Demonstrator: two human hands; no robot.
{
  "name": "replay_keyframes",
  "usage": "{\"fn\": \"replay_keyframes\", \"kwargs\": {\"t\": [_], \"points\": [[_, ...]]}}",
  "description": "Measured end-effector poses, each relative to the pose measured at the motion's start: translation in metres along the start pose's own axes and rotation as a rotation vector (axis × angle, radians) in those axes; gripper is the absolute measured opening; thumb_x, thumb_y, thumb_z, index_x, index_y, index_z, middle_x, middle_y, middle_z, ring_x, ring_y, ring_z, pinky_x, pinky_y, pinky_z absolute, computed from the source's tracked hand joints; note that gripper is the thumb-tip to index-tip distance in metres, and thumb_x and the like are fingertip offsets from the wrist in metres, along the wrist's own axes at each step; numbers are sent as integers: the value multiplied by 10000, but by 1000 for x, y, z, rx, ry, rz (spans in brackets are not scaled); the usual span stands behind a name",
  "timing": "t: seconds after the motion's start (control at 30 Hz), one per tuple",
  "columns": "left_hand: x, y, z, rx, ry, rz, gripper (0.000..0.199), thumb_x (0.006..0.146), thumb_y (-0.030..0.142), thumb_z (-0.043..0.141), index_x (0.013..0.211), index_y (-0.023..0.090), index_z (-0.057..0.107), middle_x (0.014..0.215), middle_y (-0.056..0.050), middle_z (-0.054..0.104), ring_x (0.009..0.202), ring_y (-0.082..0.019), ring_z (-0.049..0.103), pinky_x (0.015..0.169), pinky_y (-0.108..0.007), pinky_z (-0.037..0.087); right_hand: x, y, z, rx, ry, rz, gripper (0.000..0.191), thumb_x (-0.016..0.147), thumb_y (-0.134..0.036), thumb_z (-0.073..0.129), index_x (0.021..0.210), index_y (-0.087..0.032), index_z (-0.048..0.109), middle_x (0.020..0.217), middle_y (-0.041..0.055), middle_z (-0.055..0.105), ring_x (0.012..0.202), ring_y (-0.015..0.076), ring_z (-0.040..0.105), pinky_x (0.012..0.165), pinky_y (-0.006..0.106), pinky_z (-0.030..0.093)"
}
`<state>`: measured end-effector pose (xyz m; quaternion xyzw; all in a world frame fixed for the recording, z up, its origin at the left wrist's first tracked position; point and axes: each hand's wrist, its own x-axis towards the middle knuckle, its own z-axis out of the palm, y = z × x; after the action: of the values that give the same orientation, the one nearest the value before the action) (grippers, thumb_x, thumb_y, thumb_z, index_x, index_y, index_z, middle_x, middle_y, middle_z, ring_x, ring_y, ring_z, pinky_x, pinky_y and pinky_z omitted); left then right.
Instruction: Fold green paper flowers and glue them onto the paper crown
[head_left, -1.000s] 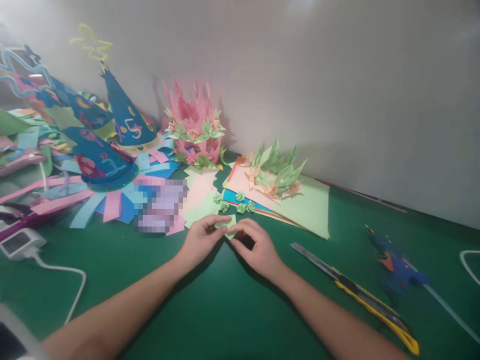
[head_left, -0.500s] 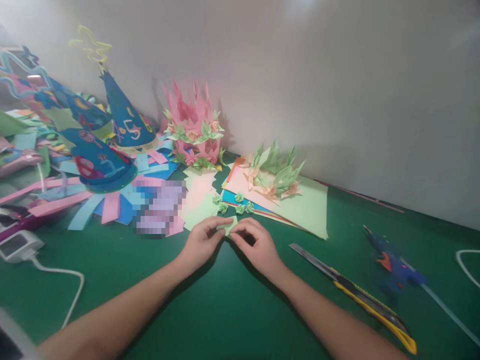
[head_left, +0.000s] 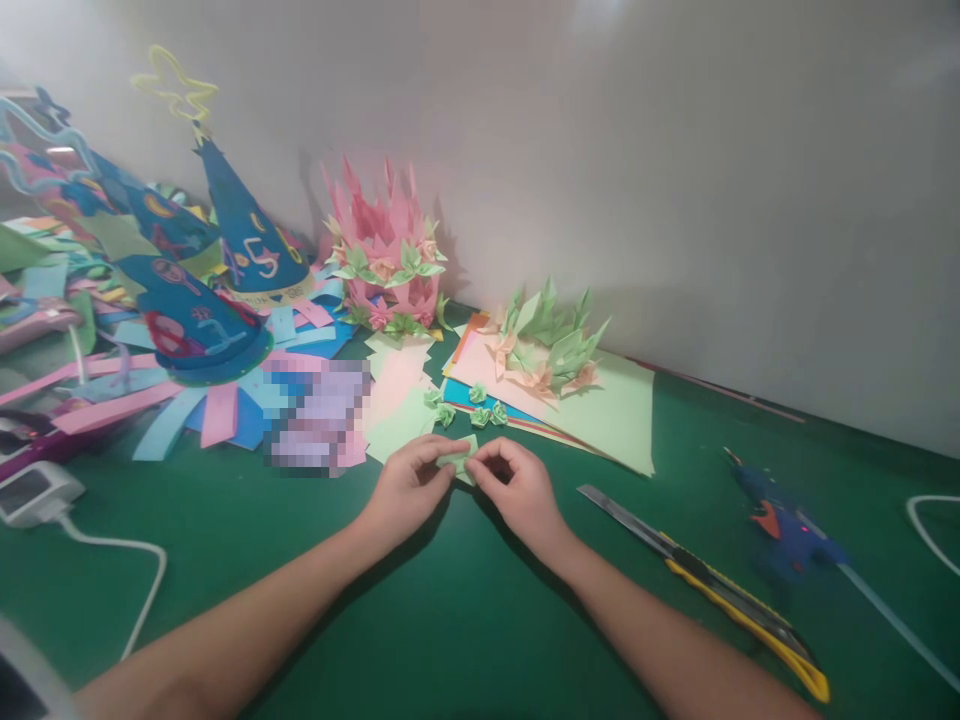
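Between my two hands is a small piece of light green paper [head_left: 466,462], partly hidden by my fingers. My left hand [head_left: 412,487] pinches its left side between thumb and fingers. On the right side, the thumb and forefinger of my right hand [head_left: 519,488] close on the paper's edge. Just beyond my fingertips lie several small green folded paper roses [head_left: 480,415]. Behind them, a green folded-paper crown with peach flowers [head_left: 553,345] rests on a stack of coloured paper sheets [head_left: 626,425].
A yellow utility knife [head_left: 739,605] with its blade out lies right of my hands, and a blue glue gun [head_left: 787,525] beyond it. A pink paper crown [head_left: 382,250], blue cone hats [head_left: 247,215] and paper strips [head_left: 217,415] crowd the left. A white cable [head_left: 161,570] crosses the green table [head_left: 420,640].
The fingers of my right hand have shifted slightly right along the green paper, and more of the paper shows between my hands. My left hand keeps its pinch.
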<state>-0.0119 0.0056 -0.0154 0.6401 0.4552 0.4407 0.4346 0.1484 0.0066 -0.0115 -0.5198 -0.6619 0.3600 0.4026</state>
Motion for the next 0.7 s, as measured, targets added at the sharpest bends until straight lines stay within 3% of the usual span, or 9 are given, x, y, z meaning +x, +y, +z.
{"fn": "replay_keyframes", "kwargs": {"t": [0.47,0.7], "points": [[2,8,2,-37,63,-50,152,728,227,628,852,172,696,816,-55,634,766,-159,585,659,-261,469,-1,0,1,43,-4,9,143,778,-285,574,683,-183,545,652,-3,557,603,128,507,575,251,421],[1,7,1,-87,56,-94,164,719,216,628,862,160,684,831,-56,628,765,-157,583,665,-262,467,3,1,0,297,-54,37,179,746,-291,601,779,-201,450,685,-36,481,606,109,482,571,233,411]]}}
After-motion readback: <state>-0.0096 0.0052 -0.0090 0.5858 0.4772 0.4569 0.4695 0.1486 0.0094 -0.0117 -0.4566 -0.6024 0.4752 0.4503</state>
